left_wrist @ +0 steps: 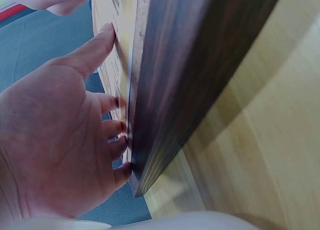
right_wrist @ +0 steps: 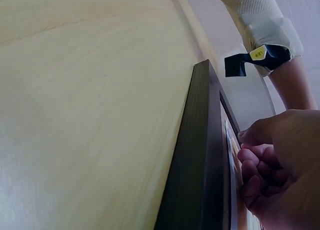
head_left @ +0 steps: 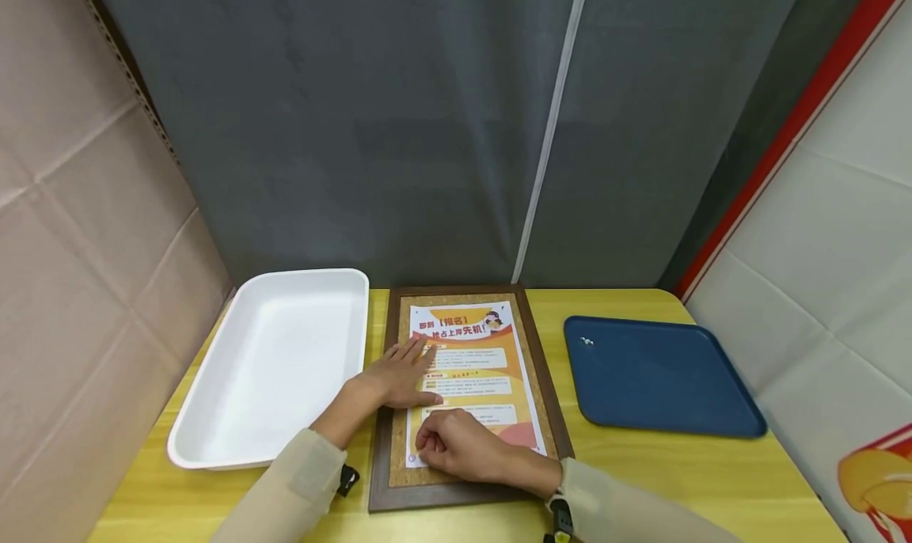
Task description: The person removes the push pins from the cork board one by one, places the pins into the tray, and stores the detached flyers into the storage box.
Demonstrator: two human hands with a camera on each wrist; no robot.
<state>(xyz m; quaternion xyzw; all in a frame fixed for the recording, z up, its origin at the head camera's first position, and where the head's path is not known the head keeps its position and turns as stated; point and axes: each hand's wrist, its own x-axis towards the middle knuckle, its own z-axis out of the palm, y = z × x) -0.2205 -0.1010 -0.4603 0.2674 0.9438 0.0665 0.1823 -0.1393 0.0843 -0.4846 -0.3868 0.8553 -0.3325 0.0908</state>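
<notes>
A printed poster (head_left: 470, 358) with orange and white panels lies on a cork board (head_left: 526, 353) in a brown wooden frame (head_left: 545, 373). My left hand (head_left: 402, 373) lies spread over the poster's left side, its fingertips on the paper. In the left wrist view the left fingers (left_wrist: 115, 126) reach the sheet beside the frame's edge. My right hand (head_left: 463, 446) is at the poster's lower left corner with its fingers curled. The right wrist view shows its thumb (right_wrist: 255, 132) close to the curled fingertips; I cannot tell whether something small is between them.
A deep white tray (head_left: 267, 369) stands to the left of the board. On the right lies a blue tray (head_left: 663, 377) with small silvery pieces (head_left: 587, 341) near its upper left corner. Yellow wood-grain tabletop (head_left: 613, 480) surrounds them, with a grey partition (head_left: 356, 131) behind.
</notes>
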